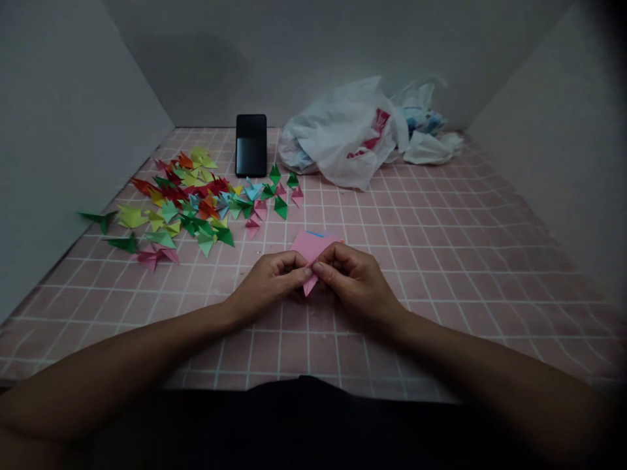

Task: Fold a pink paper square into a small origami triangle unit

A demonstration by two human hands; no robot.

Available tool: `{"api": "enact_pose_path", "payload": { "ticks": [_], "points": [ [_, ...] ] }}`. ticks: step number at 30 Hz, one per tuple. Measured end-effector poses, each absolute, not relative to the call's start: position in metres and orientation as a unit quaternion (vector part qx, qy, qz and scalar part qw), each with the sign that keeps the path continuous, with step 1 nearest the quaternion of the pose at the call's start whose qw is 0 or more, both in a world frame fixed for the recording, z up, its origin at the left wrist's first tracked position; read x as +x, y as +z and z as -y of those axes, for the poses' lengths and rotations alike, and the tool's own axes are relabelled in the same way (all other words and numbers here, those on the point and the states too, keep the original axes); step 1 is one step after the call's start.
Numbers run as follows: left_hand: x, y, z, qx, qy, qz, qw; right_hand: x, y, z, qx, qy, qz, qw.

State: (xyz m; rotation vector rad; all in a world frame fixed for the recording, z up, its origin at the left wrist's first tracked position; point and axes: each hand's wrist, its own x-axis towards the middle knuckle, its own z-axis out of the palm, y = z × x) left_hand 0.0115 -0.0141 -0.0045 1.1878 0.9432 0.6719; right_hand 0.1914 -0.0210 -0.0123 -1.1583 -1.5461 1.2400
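Note:
Between my two hands is a pink origami paper [309, 247], partly folded, its narrow point toward me. My left hand [275, 274] pinches its left edge between thumb and fingers. From the other side my right hand [350, 277] pinches it, the two thumbs nearly meeting over the paper. A strip of blue paper [315, 234] shows at the far edge of the pink sheet; whether it is separate I cannot tell. A tiny orange bit [341, 241] peeks out beside my right knuckles.
Folded paper cranes [196, 196] in many colours lie heaped at the left. Behind them a black phone [251, 147] leans upright. White plastic bags [343, 134] sit crumpled at the back. A pink checked cloth [441, 261] covers the table, with pale walls around it.

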Motion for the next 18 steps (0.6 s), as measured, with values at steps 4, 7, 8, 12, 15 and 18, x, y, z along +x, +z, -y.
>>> {"api": "enact_pose_path", "payload": {
  "ticks": [4, 7, 8, 12, 15, 18],
  "points": [
    [0.012, -0.002, 0.014, 0.533, 0.291, -0.432, 0.667, 0.191, -0.015, 0.021, -0.458, 0.519, 0.596, 0.407],
    [0.012, -0.001, 0.014, 0.535, 0.286, -0.437, 0.664, 0.190, -0.014, 0.021, -0.449, 0.532, 0.587, 0.414],
    [0.012, 0.000, 0.014, 0.535, 0.285, -0.439, 0.663, 0.190, -0.014, 0.021, -0.446, 0.532, 0.587, 0.416],
    [0.014, 0.002, 0.014, 0.542, 0.276, -0.440, 0.660, 0.192, -0.009, 0.020, -0.459, 0.497, 0.613, 0.407],
    [0.014, 0.002, 0.014, 0.557, 0.271, -0.431, 0.656, 0.194, -0.006, 0.020, -0.472, 0.492, 0.617, 0.393],
    [0.013, 0.002, 0.014, 0.566, 0.262, -0.432, 0.652, 0.196, -0.004, 0.019, -0.478, 0.513, 0.592, 0.397]
  ]
}}
